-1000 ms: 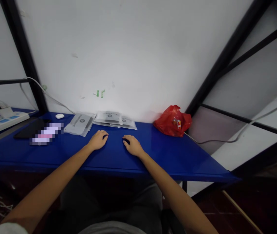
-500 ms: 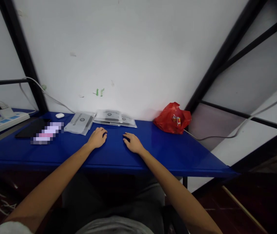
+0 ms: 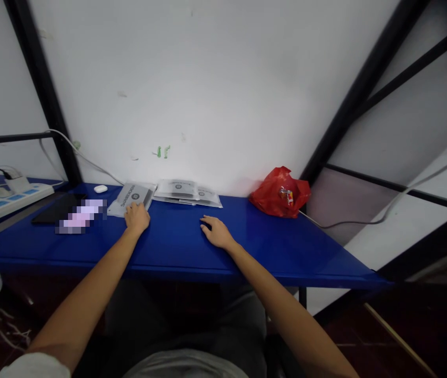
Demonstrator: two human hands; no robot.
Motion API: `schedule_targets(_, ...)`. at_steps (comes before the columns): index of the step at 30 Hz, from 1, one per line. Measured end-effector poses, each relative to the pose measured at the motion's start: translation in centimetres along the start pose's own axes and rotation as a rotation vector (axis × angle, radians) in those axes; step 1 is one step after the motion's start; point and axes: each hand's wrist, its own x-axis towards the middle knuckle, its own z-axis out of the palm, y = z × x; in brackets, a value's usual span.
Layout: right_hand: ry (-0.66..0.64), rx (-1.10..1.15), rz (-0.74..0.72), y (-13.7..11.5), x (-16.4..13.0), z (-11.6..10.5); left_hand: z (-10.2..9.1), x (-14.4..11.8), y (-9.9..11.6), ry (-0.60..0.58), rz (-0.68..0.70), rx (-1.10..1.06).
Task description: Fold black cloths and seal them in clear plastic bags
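My left hand lies on the near edge of a grey plastic packet at the back of the blue table; whether its fingers grip the packet cannot be seen. My right hand rests palm down on the bare table top, fingers spread, holding nothing. A second stack of similar grey packets lies against the wall, just beyond and between both hands.
A red plastic bag sits at the back right by a black frame post. To the left lie a dark phone, a blurred patch, a small white earbud case and a white power strip with cables.
My left hand has moved left and away from me, from the bare table onto the nearest grey packet. The right hand has stayed where it was.
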Motion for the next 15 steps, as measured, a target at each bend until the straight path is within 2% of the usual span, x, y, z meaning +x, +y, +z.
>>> schedule_targets(10,-0.004,0.004,0.002,0.35,0.13,0.15,-0.47,0.58,0.37,-0.092,0.005,0.057)
schedule_targets(15,0.002,0.01,0.0,0.47,0.15,0.27,-0.45,0.5,0.19,-0.101,-0.009,0.05)
